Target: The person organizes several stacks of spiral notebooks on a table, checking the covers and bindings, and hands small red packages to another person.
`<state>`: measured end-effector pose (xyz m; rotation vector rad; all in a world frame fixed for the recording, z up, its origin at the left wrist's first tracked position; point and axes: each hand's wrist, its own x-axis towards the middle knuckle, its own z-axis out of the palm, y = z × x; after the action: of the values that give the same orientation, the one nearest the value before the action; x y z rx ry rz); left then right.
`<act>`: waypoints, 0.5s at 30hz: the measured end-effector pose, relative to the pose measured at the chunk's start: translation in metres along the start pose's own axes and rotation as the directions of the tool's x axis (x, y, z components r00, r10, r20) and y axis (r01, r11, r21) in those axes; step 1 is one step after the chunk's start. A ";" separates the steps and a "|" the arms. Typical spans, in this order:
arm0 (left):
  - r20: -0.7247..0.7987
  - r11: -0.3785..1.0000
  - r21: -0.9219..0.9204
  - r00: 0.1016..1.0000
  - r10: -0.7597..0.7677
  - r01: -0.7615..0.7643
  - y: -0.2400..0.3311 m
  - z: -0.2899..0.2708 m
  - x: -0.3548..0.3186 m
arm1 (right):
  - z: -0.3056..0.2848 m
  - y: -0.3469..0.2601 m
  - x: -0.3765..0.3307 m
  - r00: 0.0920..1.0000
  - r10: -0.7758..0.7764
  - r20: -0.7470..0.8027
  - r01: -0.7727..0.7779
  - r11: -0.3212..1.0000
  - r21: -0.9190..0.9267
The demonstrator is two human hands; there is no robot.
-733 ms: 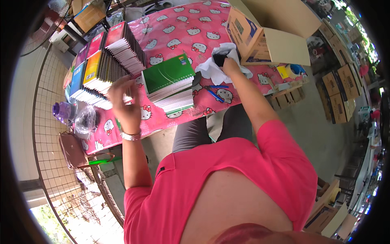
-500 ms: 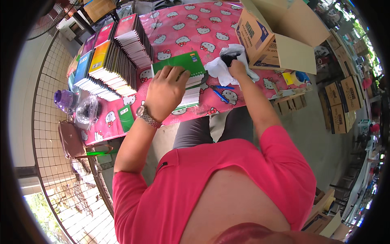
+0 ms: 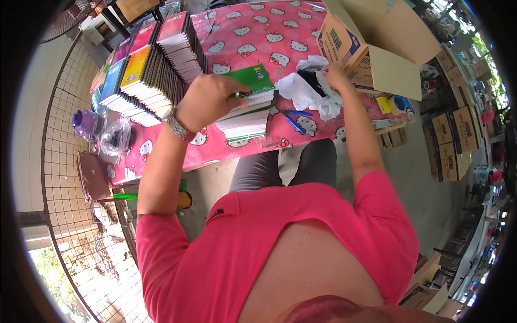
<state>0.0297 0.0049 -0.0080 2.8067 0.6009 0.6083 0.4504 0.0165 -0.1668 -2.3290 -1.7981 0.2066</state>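
My left hand (image 3: 212, 99) is at the stack of green spiral notebooks near the table's front edge. Its fingers curl over the left part of the top green notebook (image 3: 254, 79), and the thumb side is hidden. Below that cover, the white page edges of the stack (image 3: 245, 121) fan out unevenly. To the right, my right hand (image 3: 337, 77) is closed on the edge of a crumpled white cloth (image 3: 328, 107). A black, soft-looking piece (image 3: 312, 81) lies in its folds; I cannot tell what it is. Blue-handled pliers (image 3: 295, 119) rest between stack and cloth.
Tall stacks of red, yellow and blue notebooks (image 3: 141, 81) stand at left on the pink patterned tablecloth (image 3: 242, 35). An open cardboard box (image 3: 371, 64) is at the right, beside tape rolls (image 3: 397, 104). A purple jug (image 3: 86, 124) and plastic-wrapped bundle (image 3: 116, 137) sit far left.
My left hand has shifted left and turned, its fingers now at the notebook's left part. My right hand has moved right and up, pulling the white cloth more spread out.
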 end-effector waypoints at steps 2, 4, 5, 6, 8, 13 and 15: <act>0.017 1.000 -0.017 1.000 -0.014 0.014 0.000 -0.004 0.004 | -0.011 -0.003 -0.002 0.990 -0.019 -0.137 0.029 0.997 0.070; 0.031 1.000 -0.013 1.000 0.004 -0.003 -0.003 -0.004 0.006 | -0.019 -0.008 -0.006 0.968 -0.007 -0.252 0.075 0.963 0.258; 0.041 0.999 -0.044 0.999 -0.023 0.025 -0.003 -0.008 0.007 | -0.030 -0.021 -0.010 0.967 -0.004 -0.254 0.101 0.923 0.371; 0.049 0.995 -0.076 0.997 -0.053 0.057 -0.004 -0.011 0.007 | -0.043 -0.038 -0.018 0.967 -0.004 -0.254 0.129 0.871 0.475; 0.084 0.988 -0.115 0.992 -0.094 0.104 -0.002 -0.015 0.008 | -0.063 -0.067 -0.036 0.977 0.009 -0.214 0.129 0.773 0.622; 0.120 1.000 0.012 0.992 -0.028 0.027 -0.002 -0.011 0.008 | -0.068 -0.108 -0.071 0.995 -0.055 -0.084 0.100 0.500 0.860; 0.113 0.997 0.077 0.994 0.011 -0.019 0.000 -0.008 0.008 | -0.066 -0.119 -0.084 0.992 -0.092 -0.085 0.119 0.494 0.861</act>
<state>0.0328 0.0088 0.0021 2.8972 0.5944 0.4350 0.3318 -0.0398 -0.0756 -1.4474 -1.3043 0.8424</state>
